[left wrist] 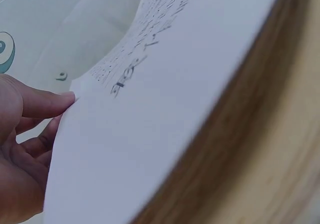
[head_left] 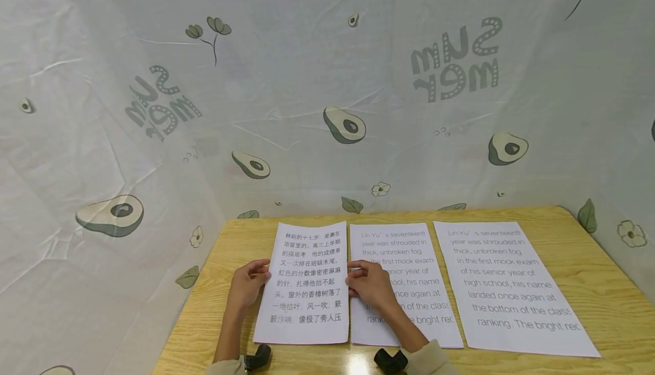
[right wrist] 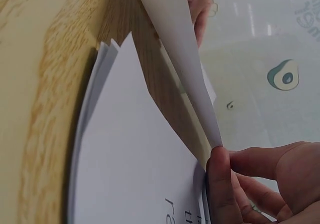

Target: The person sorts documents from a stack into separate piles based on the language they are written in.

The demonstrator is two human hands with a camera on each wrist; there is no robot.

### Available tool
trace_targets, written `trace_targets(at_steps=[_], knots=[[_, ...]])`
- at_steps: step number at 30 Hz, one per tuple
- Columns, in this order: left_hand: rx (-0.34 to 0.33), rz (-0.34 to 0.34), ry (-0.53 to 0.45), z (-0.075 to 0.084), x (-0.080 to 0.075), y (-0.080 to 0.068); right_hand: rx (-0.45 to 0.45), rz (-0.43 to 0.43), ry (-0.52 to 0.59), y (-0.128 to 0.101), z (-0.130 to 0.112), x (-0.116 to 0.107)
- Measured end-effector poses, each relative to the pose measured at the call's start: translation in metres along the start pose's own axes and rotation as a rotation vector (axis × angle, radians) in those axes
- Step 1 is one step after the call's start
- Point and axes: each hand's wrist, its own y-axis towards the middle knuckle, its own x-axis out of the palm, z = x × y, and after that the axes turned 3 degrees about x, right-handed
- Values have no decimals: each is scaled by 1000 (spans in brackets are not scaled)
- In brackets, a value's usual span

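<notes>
Three printed sheets side by side on wooden table (head_left: 588, 284), against avocado-print cloth backdrop (head_left: 327, 79).

Leftmost: Chinese-text sheet (head_left: 307, 284), held at both long edges. Left hand (head_left: 248, 281) at sheet's 9 o'clock edge, fingertips (left wrist: 60, 100) pinching the margin. Right hand (head_left: 369, 285) at the 3 o'clock edge, thumb and fingers (right wrist: 220, 184) pinched on the paper; from the right wrist view that edge raised off the table and curling upward, left hand visible beyond it at the far side. Both hands grasping, neither released.

Middle English sheet (head_left: 404, 284) directly under right hand and forearm, partly covered; in the right wrist view several stacked edges (right wrist: 100, 69) showing below the lifted page, so more than one leaf there, count unclear. Right English sheet (head_left: 506, 287) at 3 o'clock, well apart from both hands, flat.

Risks, judged:
- Crease or tear at pinch points if hands pull apart; thin paper, already bowed.
- Right forearm resting over middle sheet: any drag likely to skew it or pull it toward table's 6 o'clock edge.
- Pinch possibly catching a second leaf beneath; edges close together, hard to separate by feel.
- Sag in the middle if lifted higher without support.
</notes>
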Motion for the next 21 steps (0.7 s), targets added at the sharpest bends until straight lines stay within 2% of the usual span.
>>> trace_targets(at_steps=[6, 13, 17, 21], knots=[[-5, 6, 20, 0, 1, -1, -19, 11, -22, 0, 0, 1], [31, 11, 127, 6, -5, -5, -69, 37, -101, 1, 3, -3], [31, 14, 124, 11, -5, -8, -72, 32, -118, 2, 6, -9], [35, -2, 97, 15, -1, -10, -31, 17, -81, 2, 9, -18]])
